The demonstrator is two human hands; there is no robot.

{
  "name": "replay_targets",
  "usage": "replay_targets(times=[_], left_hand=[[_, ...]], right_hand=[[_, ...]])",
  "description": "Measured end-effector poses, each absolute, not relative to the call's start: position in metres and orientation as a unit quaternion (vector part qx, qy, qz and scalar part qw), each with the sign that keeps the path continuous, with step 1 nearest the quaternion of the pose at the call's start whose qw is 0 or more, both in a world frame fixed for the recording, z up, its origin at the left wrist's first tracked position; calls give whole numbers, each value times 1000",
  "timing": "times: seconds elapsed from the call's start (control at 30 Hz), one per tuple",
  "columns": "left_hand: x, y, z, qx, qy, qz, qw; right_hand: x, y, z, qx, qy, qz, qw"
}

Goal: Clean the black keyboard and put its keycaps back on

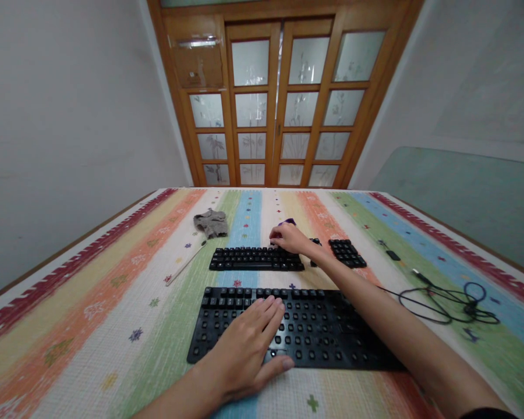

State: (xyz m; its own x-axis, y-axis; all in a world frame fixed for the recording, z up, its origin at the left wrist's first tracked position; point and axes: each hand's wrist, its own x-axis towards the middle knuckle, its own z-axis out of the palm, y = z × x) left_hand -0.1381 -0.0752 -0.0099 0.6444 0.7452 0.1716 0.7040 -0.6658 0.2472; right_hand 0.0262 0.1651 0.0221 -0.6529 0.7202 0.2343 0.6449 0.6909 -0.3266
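My left hand (250, 343) lies flat, fingers stretched out, across the left and middle part of a black keyboard (332, 326). Most of this keyboard shows bare switch posts. Keycaps sit along its top row and at the left of the row below. Farther back, my right hand (288, 237) is at the right end of a block of loose black keycaps (255, 259) set out in rows. Its thumb and fingers are bent together; anything between them is hidden or too small to name. A small purple thing (289, 222) shows just behind that hand.
More keycaps form a separate block (347, 253) on the right, with a few beside my right wrist. A grey cloth (211, 223) and a thin brush-like stick (186, 265) lie at the left. A coiled black cable (454, 305) rests at the right on the striped tablecloth (91, 302).
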Motion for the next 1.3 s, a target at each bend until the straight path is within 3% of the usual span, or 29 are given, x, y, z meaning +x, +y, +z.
replay_targets(times=[0.17, 0.33, 0.57, 0.9, 1.3], left_hand=[[-138, -76, -9, 901, 405, 127, 87], [-137, -76, -6, 898, 412, 122, 98], [-133, -74, -8, 900, 414, 130, 47], [-126, -76, -10, 902, 410, 134, -2], [-126, -78, -11, 899, 418, 128, 29]], right_hand=[[37, 143, 34, -372, -894, 130, 212], [62, 95, 36, -325, -879, 236, 257], [89, 26, 21, -317, -866, 283, 265], [91, 10, -14, -256, -914, 109, 296], [84, 6, -22, -231, -924, 7, 304]])
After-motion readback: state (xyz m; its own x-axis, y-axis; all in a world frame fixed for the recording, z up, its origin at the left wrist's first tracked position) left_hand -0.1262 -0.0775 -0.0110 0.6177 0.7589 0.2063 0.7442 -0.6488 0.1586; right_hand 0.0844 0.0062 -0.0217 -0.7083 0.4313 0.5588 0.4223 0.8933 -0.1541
